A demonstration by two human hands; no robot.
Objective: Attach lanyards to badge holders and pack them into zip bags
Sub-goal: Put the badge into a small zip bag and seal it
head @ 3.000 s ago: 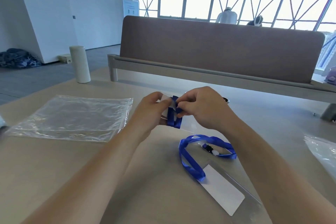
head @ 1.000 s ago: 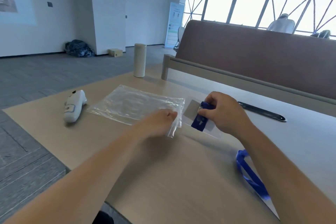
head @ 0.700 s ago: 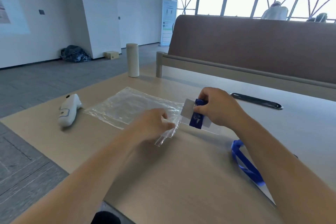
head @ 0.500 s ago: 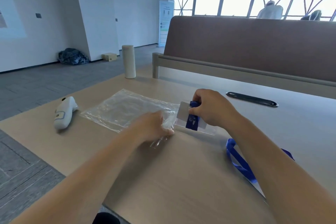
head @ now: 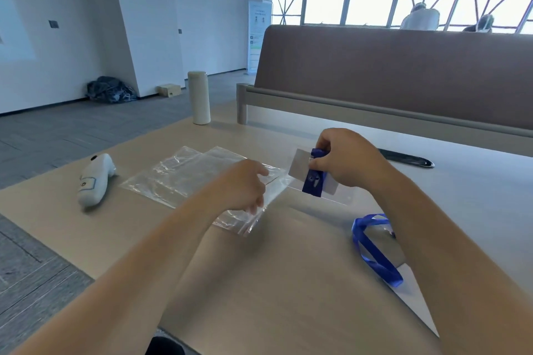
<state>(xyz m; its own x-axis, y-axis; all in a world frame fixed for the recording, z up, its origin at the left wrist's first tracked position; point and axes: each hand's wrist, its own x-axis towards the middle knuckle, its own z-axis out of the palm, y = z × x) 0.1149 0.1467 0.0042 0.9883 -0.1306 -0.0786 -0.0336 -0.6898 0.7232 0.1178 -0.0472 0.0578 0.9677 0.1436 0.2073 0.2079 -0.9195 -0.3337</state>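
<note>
My right hand point(head: 349, 161) grips a clear badge holder point(head: 300, 166) with a white card inside and a blue lanyard point(head: 313, 184) wrapped round it, held just above the table. My left hand point(head: 245, 184) pinches the near right edge of a clear zip bag point(head: 184, 173) and lifts that edge off the stack of bags. The badge holder's left end sits right beside the bag's lifted edge. A second blue lanyard point(head: 375, 251) on another badge holder point(head: 403, 271) lies on the table by my right forearm.
A white handheld device point(head: 93, 180) lies left of the bags. A tall white bottle point(head: 199, 98) stands at the back of the table point(head: 274, 282). A brown divider panel point(head: 389, 72) runs along the far side, with a black flat object point(head: 409, 158) before it.
Three seconds ago both hands wound the lanyard round the holder. Since then my left hand took hold of the zip bag's edge and my right hand carried the wrapped holder beside it.
</note>
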